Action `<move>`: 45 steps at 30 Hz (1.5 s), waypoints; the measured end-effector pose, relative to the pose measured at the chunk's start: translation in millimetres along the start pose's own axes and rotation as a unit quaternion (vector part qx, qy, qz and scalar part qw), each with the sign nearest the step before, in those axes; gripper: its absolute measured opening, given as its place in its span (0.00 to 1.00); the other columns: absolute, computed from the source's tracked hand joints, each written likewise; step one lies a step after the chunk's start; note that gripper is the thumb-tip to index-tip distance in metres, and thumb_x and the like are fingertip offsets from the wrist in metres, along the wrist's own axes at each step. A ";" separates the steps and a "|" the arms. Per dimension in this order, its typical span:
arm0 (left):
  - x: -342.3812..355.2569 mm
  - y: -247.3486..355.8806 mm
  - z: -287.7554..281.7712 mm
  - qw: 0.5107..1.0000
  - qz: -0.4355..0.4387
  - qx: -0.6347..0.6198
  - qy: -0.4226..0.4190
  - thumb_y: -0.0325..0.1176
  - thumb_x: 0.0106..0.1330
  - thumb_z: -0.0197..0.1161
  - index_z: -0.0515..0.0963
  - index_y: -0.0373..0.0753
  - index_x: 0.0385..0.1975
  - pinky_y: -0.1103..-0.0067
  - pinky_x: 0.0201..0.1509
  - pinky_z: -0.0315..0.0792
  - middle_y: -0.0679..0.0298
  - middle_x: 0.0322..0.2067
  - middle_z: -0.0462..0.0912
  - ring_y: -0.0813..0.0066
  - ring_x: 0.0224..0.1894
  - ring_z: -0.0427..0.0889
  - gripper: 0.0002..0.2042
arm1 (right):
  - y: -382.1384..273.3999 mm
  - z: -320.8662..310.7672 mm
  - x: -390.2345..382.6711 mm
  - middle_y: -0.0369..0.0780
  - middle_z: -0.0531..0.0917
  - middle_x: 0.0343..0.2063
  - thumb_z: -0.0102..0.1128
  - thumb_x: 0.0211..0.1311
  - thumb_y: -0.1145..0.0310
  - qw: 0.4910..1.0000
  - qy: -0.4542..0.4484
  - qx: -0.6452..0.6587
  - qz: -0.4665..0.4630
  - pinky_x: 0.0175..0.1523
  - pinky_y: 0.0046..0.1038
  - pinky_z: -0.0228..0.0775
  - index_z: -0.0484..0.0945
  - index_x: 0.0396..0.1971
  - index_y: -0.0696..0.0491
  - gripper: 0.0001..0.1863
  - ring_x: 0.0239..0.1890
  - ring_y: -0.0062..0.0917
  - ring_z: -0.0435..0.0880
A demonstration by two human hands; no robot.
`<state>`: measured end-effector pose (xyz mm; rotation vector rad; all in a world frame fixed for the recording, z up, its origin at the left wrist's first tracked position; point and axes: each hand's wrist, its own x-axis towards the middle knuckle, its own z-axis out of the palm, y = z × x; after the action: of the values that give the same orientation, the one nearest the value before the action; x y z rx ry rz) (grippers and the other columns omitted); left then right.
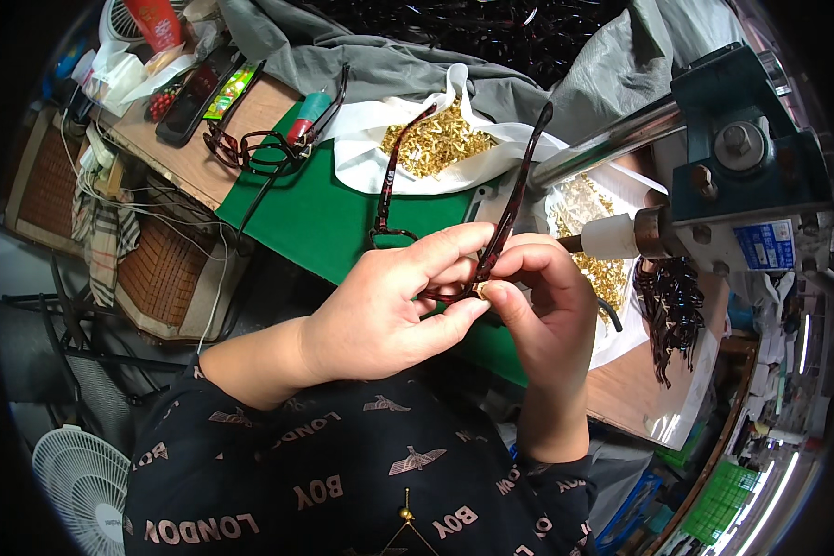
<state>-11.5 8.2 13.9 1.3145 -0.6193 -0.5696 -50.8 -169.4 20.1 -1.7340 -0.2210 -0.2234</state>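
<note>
Both my hands work on one dark tortoiseshell eyeglass frame (522, 176) above the front of the bench. My left hand (375, 310) is closed round the frame's front, its thumb and fingers near one hinge corner. One temple arm points up and away between my hands; the other stands up to the left of them. My right hand (554, 320) pinches at that same corner with thumb and forefinger. A tiny gold-coloured piece (481, 290) shows between the fingertips there. Part of the lens rim is hidden behind my fingers.
A green mat (310, 208) covers the bench. White sheets hold heaps of small gold parts (445, 144). At right stands a dark green machine (751, 157) with a white-tipped spindle, near a bunch of dark temple arms (669, 310). More eyeglass frames (264, 153) lie at left.
</note>
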 end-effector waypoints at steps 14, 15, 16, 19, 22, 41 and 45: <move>0.6 -4.1 1.5 0.997 0.017 0.079 0.016 0.19 0.61 0.53 0.60 0.32 0.62 0.87 0.38 0.70 0.65 0.35 0.81 0.86 0.35 0.76 0.27 | 0.1 -0.4 2.9 0.37 0.78 0.36 0.61 0.56 0.80 0.982 -0.044 0.129 0.132 0.39 0.19 0.72 0.75 0.34 0.61 0.06 0.33 0.17 0.79; 0.4 -4.6 1.3 0.996 0.013 0.089 0.014 0.19 0.61 0.53 0.59 0.32 0.62 0.86 0.41 0.70 0.64 0.36 0.81 0.84 0.37 0.77 0.27 | -0.7 0.2 3.3 0.37 0.78 0.36 0.61 0.56 0.80 0.982 -0.042 0.134 0.130 0.39 0.19 0.72 0.75 0.34 0.61 0.06 0.33 0.17 0.79; 0.0 -5.4 1.0 0.995 0.010 0.098 0.012 0.19 0.61 0.52 0.59 0.32 0.63 0.85 0.44 0.70 0.63 0.37 0.81 0.83 0.39 0.77 0.27 | -2.2 0.0 4.8 0.37 0.77 0.35 0.61 0.56 0.80 0.984 -0.051 0.118 0.125 0.38 0.19 0.72 0.76 0.33 0.61 0.06 0.32 0.16 0.78; -0.7 -5.9 -1.4 0.994 -0.008 0.108 -0.007 0.20 0.62 0.52 0.55 0.32 0.65 0.81 0.53 0.68 0.59 0.43 0.80 0.78 0.46 0.77 0.29 | -4.2 0.0 8.6 0.36 0.77 0.34 0.61 0.55 0.80 0.988 -0.064 0.080 0.115 0.35 0.18 0.70 0.76 0.32 0.61 0.05 0.30 0.15 0.76; -0.7 -0.9 -2.2 0.994 -0.017 0.097 -0.046 0.19 0.62 0.53 0.51 0.33 0.66 0.80 0.54 0.68 0.58 0.46 0.78 0.77 0.47 0.77 0.31 | 4.0 -6.8 12.3 0.35 0.75 0.31 0.63 0.53 0.79 0.991 -0.130 0.010 0.037 0.30 0.16 0.66 0.75 0.31 0.61 0.06 0.27 0.13 0.73; 2.0 1.8 -4.5 0.995 -0.032 -0.072 -0.058 0.18 0.64 0.50 0.52 0.32 0.66 0.82 0.44 0.73 0.61 0.47 0.77 0.78 0.39 0.79 0.29 | -1.8 -5.8 8.2 0.38 0.81 0.37 0.58 0.59 0.79 0.960 -0.115 0.207 0.152 0.44 0.21 0.72 0.76 0.35 0.61 0.05 0.38 0.18 0.79; 4.4 6.8 -4.6 0.992 0.067 0.095 -0.056 0.18 0.59 0.57 0.52 0.33 0.66 0.78 0.48 0.73 0.58 0.46 0.77 0.75 0.42 0.80 0.33 | -7.4 -15.0 8.9 0.38 0.79 0.34 0.59 0.57 0.79 0.983 -0.096 0.116 0.101 0.43 0.21 0.69 0.76 0.33 0.60 0.04 0.36 0.19 0.77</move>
<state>-4.9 9.5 20.3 1.4127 -0.8659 -0.4852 -44.6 -182.7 32.1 -1.5322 -0.2019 0.1148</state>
